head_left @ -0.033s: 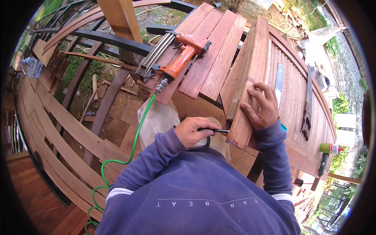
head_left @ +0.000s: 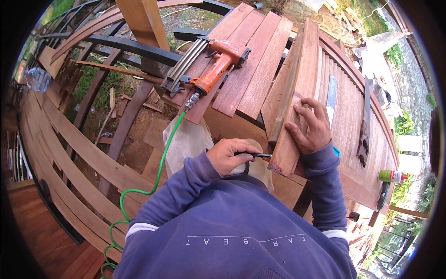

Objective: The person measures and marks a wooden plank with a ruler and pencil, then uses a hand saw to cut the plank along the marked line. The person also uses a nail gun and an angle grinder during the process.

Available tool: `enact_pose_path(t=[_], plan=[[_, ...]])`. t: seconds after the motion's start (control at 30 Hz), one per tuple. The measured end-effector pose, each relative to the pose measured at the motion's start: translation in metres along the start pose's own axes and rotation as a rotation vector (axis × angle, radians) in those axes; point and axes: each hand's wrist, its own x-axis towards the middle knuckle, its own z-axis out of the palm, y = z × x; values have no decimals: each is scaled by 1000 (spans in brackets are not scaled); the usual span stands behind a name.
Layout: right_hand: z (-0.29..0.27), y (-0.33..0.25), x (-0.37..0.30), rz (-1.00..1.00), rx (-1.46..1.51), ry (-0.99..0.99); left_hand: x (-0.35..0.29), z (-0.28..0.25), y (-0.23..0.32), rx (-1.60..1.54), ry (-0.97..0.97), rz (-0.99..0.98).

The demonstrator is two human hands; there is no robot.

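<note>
Nothing shifted since earlier frame. Left hand [head_left: 231, 156] fingers pinch black pencil [head_left: 254, 155], tip at wooden plank [head_left: 292, 100] edge. Right hand [head_left: 310, 126] fingers spread flat, pinning plank; marking continues.

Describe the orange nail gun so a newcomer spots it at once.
Start at the stack of reddish planks top centre. The nail gun lies on their left side. It is the only orange tool there, with a long grey metal magazine and a green hose trailing from its handle.
</note>
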Motion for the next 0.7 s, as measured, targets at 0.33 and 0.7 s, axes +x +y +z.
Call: enact_pose_path(t=[0.33, 0.7], plan=[[3, 3, -2, 20, 5, -8, -4, -4, -2, -22, -17, -18], [3, 4, -2, 29, 12, -6, -6, -9, -10, -32, -54, -9]])
